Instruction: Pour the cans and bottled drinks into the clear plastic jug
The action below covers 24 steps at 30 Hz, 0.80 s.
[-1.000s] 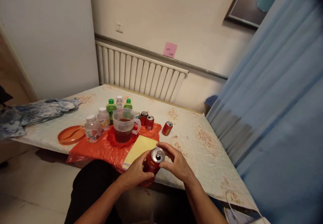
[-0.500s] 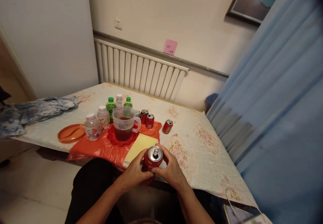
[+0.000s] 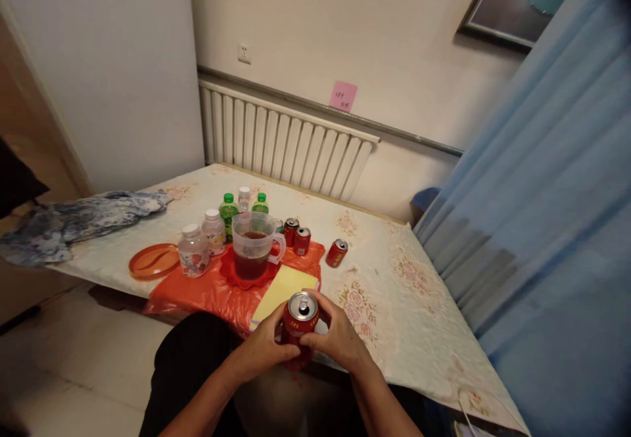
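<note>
Between both hands I hold a red drink can [image 3: 300, 322] with an opened silver top, upright at the table's near edge. My left hand [image 3: 263, 348] wraps its left side, and my right hand [image 3: 340, 338] wraps its right side, thumbs in front. Just beyond lies a yellow notebook [image 3: 286, 289] on red plastic sheeting [image 3: 197, 299]. Left of that, a clear plastic jug [image 3: 252, 250] of dark brown liquid stands on a red scalloped plate [image 3: 244, 282]. Another opened red can [image 3: 337, 253] stands alone on the right, beyond my right hand.
Behind the jug stand more cans [image 3: 302, 242], green-capped bottles [image 3: 229, 213] and white-capped jars [image 3: 193, 252]. An orange lid [image 3: 154, 262] and crumpled patterned cloth [image 3: 89, 223] lie at left. The floral tablecloth [image 3: 384, 312] extends right to a blue curtain [image 3: 552, 240]. A white radiator [image 3: 290, 144] runs behind.
The view has shifted slightly, so the table's things appear further right and lower. Both hands keep hold of the can, which stays nearly in the same place in view.
</note>
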Tool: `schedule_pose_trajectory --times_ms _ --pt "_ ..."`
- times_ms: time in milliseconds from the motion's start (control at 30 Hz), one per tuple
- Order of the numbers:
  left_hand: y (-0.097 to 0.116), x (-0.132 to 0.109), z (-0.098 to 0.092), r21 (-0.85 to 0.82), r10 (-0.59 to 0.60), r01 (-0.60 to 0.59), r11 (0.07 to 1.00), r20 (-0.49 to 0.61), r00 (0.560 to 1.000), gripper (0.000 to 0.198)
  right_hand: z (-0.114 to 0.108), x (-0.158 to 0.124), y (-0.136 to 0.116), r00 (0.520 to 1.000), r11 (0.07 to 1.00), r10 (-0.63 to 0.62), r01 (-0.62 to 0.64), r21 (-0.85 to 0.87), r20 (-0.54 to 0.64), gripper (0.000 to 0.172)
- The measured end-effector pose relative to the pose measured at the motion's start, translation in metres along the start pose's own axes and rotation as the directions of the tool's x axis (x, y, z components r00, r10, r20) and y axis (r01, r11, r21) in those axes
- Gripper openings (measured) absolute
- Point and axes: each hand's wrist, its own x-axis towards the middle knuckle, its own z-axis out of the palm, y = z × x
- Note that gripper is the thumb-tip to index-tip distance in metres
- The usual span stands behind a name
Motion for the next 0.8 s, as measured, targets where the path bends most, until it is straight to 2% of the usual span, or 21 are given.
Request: schedule_pose_trajectory --times_ms 100,167,267,367,467,600,700,800 --pt "-0.013 -0.004 -0.010 -0.025 -0.012 0.011 1.000 -0.040 0.999 0.082 0.000 0.017 0.008 0.995 0.994 0.001 -0.012 0.108 0.096 0.077" --pt "-0.024 -0.006 -0.018 -0.025 -0.023 0.021 0.999 -0.091 0.996 0.083 0.000 0.034 0.017 0.996 0.974 0.008 -0.028 0.224 0.089 0.070" --pt "-0.035 -0.009 -0.029 -0.041 -0.046 0.041 0.998 -0.150 0.988 0.082 0.002 0.070 0.031 0.997 0.958 0.035 -0.013 0.286 -0.070 0.053" --pt "-0.038 -0.011 -0.037 -0.074 -0.064 0.051 0.996 -0.179 0.982 0.083 0.007 0.113 0.041 0.970 0.974 0.046 0.011 0.228 -0.240 0.045" --pt "-0.038 -0.012 -0.045 -0.105 -0.092 0.071 0.992 -0.209 0.974 0.084 0.016 0.152 0.048 0.945 0.991 0.004 0.039 0.125 -0.326 0.042" --pt "-0.043 -0.013 -0.054 -0.154 -0.094 0.062 0.986 -0.205 0.974 0.082 0.031 0.187 0.057 0.961 0.998 -0.030 0.042 0.037 -0.275 0.034" --pt "-0.045 -0.015 -0.060 -0.144 -0.114 0.081 0.986 -0.240 0.964 0.081 0.043 0.203 0.065 0.980 0.995 -0.018 0.036 0.088 -0.197 0.040" --pt "-0.045 -0.017 -0.065 -0.108 -0.147 0.121 0.987 -0.270 0.952 0.080 0.055 0.215 0.072 0.985 0.986 0.007 0.022 0.167 -0.174 0.044"
